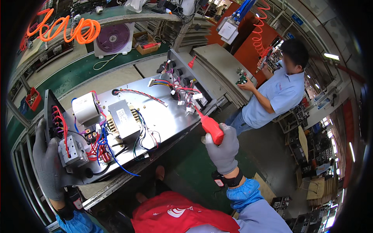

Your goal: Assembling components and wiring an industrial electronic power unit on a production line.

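A silver metal chassis [155, 112] lies slanted before me, with electrical parts mounted on it. My left hand [46, 163], in a grey glove, grips the black end panel [49, 114] at its left end, thumb on the inner side. Beside that thumb sits a white contactor-like block [72, 151] with red wires. A white cylinder [85, 108] and a transformer [123, 118] stand further in. My gloved right hand [223, 149] is closed around a red tool [212, 130] with a narrow tip, which points at loose wires with white connectors [190, 101] near the right end panel.
A co-worker [276, 93] stands to the right, holding a small green circuit board [241, 79]. Orange coiled hoses [87, 31] hang at upper left. Behind the chassis are a purple-and-white fan unit [112, 39] and an open box [145, 42]. A red bin [33, 99] stands far left.
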### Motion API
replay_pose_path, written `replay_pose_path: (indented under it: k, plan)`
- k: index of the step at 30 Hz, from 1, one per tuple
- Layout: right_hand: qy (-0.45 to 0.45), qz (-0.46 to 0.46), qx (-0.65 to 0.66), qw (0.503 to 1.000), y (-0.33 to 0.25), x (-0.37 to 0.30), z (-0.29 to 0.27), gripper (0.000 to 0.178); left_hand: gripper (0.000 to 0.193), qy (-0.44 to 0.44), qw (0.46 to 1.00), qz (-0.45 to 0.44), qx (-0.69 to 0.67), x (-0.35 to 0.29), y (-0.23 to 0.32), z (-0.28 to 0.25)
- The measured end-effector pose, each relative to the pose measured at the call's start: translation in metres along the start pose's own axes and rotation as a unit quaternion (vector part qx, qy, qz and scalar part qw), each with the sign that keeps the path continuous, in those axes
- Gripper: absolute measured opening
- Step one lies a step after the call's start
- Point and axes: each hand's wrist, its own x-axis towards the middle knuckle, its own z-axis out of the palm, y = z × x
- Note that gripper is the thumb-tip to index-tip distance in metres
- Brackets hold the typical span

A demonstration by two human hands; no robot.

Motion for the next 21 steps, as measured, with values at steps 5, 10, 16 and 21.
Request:
replay_pose_path:
  k: [5, 10, 16, 21]
  plan:
    - [-0.003, 0.001, 0.003, 1.0, 0.002, -0.002, 0.003, 0.042, 0.057, 0.002, 1.0, -0.014, -0.006, 0.0, 0.004, 0.0]
    - [0.008, 0.019, 0.032, 0.999, 0.002, -0.007, 0.001, 0.044, 0.057, 0.006, 0.999, 0.002, 0.033, -0.003, 0.005, -0.001]
    - [0.025, 0.015, 0.012, 1.0, -0.003, -0.006, -0.024, 0.047, 0.06, -0.007, 1.0, -0.02, -0.004, 0.0, 0.002, -0.001]
    - [0.033, -0.002, 0.017, 0.999, -0.004, 0.002, -0.026, 0.047, 0.059, 0.004, 0.998, -0.028, 0.049, 0.001, -0.001, -0.003]
